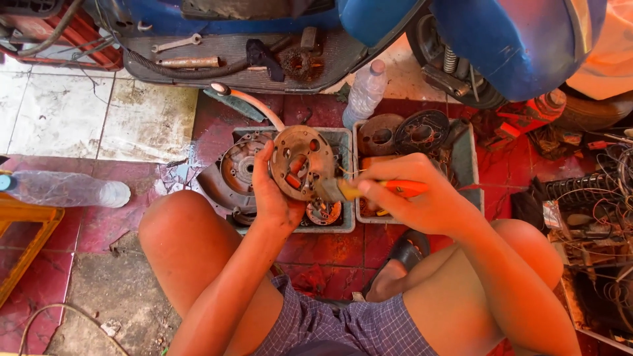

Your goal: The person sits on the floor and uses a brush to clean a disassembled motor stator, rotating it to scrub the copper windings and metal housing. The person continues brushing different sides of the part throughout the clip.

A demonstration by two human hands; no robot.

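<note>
Head view: rusty round stator plate (pixel 302 161), coils exposed.

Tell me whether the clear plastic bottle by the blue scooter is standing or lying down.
Standing. The bottle is upright on the floor beside the scooter, its cap on top.

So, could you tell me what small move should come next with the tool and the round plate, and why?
Probably ease the tool's tip a little further onto the round plate. The left hand holds the plate up over the tray, the right hand grips the orange handle, and the tip sits right at the plate's edge.
</note>
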